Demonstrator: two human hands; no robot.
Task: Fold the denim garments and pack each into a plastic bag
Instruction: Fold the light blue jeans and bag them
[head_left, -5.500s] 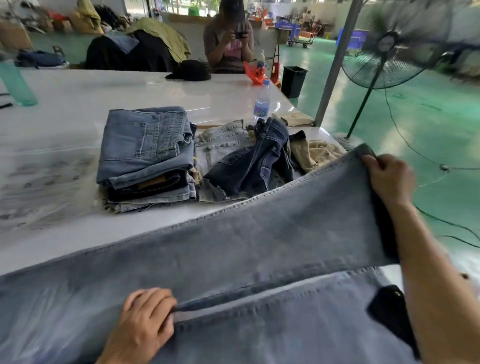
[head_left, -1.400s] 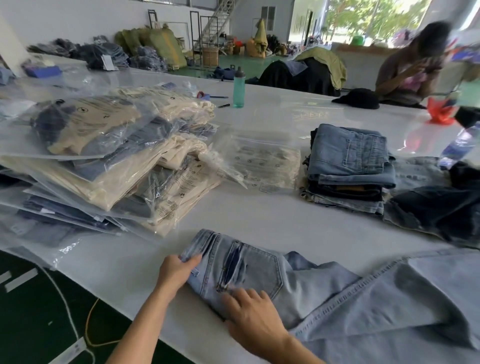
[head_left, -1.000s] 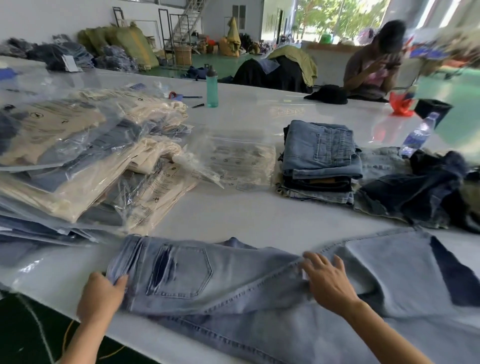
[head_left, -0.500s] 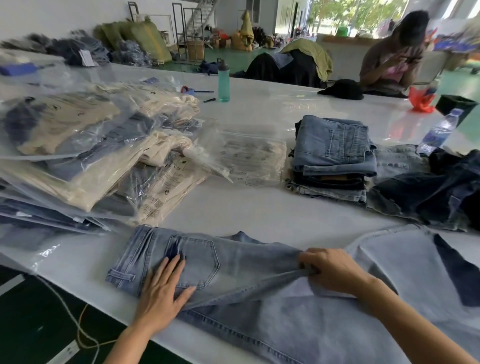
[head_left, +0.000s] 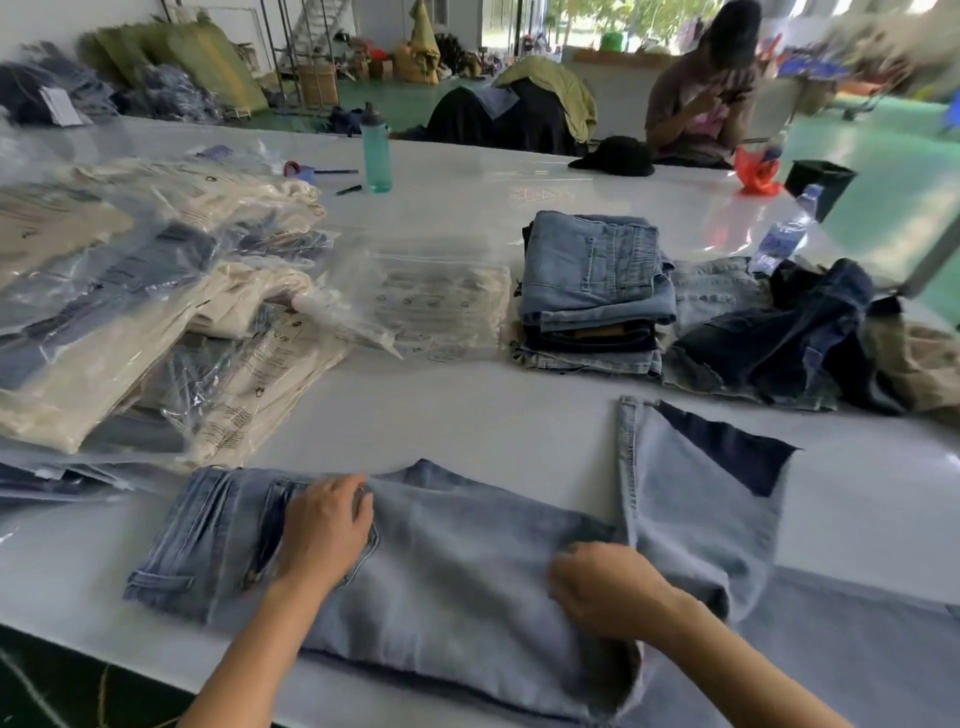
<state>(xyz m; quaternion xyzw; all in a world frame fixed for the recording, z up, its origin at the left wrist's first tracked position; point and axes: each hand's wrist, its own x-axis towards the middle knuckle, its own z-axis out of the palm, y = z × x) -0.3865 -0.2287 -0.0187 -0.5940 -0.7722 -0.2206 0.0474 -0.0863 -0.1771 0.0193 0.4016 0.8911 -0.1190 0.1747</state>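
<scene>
A wide white surface (head_left: 467, 415) filled most of the view, carrying everything else. On its left side lay a sprawling heap of bagged garments (head_left: 145, 312) in clear plastic, cream and dark cloth showing through, and just beside it to the right lay a flat stack of empty plastic bags (head_left: 441, 306) with printed marks. Along the near edge stretched the light-blue jeans (head_left: 467, 561), waistband to the left and one leg turned up toward the far side on the right, its dark inner face showing. Farther back sat a neat stack of folded denim (head_left: 592, 291), touching a loose pile of dark and pale denim (head_left: 779, 338) to its right. The left hand (head_left: 324, 530) rested flat on the seat of the jeans near the back pocket, fingers relaxed and spread. The right hand (head_left: 608, 587) had its grip curled into the cloth at the fold of the leg, pinching it. A teal bottle (head_left: 376, 150) stood upright far back, and a clear water bottle (head_left: 784, 234) stood near the right edge.
</scene>
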